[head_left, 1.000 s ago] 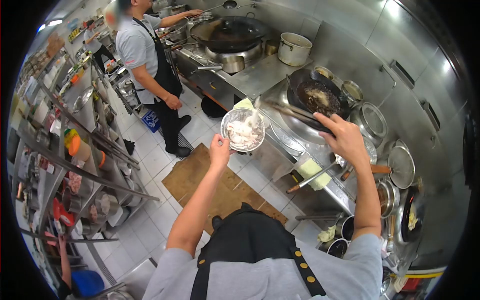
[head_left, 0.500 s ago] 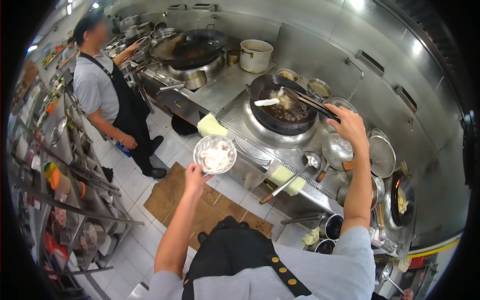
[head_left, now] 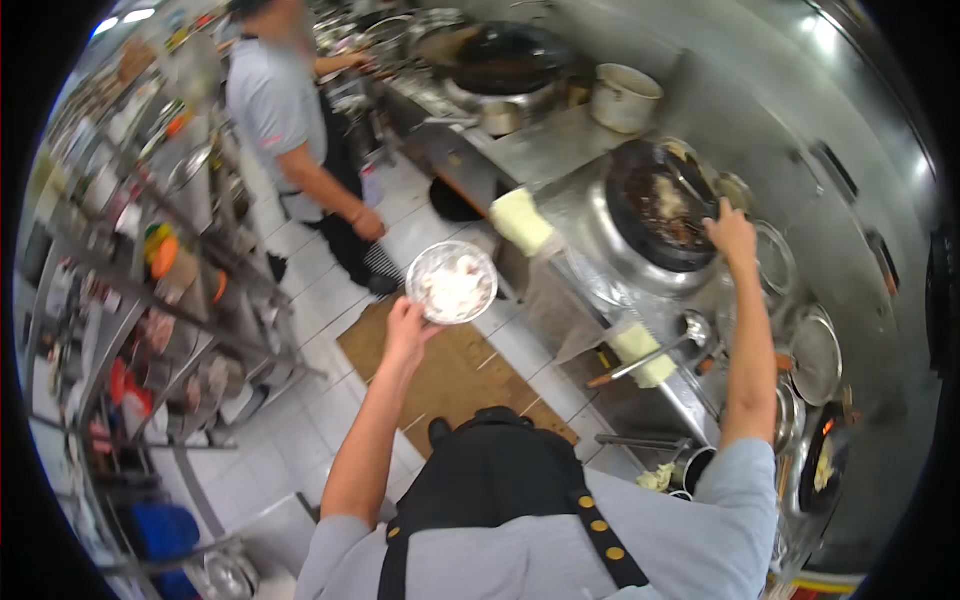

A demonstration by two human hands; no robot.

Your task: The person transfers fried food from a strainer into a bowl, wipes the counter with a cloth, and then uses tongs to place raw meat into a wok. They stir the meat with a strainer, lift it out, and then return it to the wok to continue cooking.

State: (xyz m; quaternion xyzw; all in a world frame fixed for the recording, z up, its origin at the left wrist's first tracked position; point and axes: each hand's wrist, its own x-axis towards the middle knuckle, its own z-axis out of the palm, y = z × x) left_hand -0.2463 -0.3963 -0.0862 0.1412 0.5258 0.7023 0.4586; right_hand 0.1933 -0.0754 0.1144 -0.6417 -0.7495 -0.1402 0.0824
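My left hand (head_left: 408, 328) grips the rim of a round metal bowl (head_left: 411, 280) that holds pale, whitish pieces of food (head_left: 458, 287). The bowl is held out over the floor, in front of the stove counter. My right hand (head_left: 733, 236) is closed around the handles of dark tongs (head_left: 690, 185), and their far ends reach into a black wok (head_left: 640, 243). In the wok, light-coloured food (head_left: 672, 200) sits in dark bubbling liquid; motion blur hides its detail.
A co-worker (head_left: 275, 110) stands at the left by a larger wok (head_left: 512, 60). A tall pot (head_left: 625, 100) sits behind the counter. A ladle (head_left: 650, 362) and yellowish cloths (head_left: 522, 222) lie along the front edge. Crowded shelving (head_left: 200, 330) lines the left; cardboard (head_left: 440, 370) covers the floor.
The view has swung left, so the stove appears farther right. My right hand has moved in closer to the wok with the tongs. The white piece at the tongs no longer shows distinctly.
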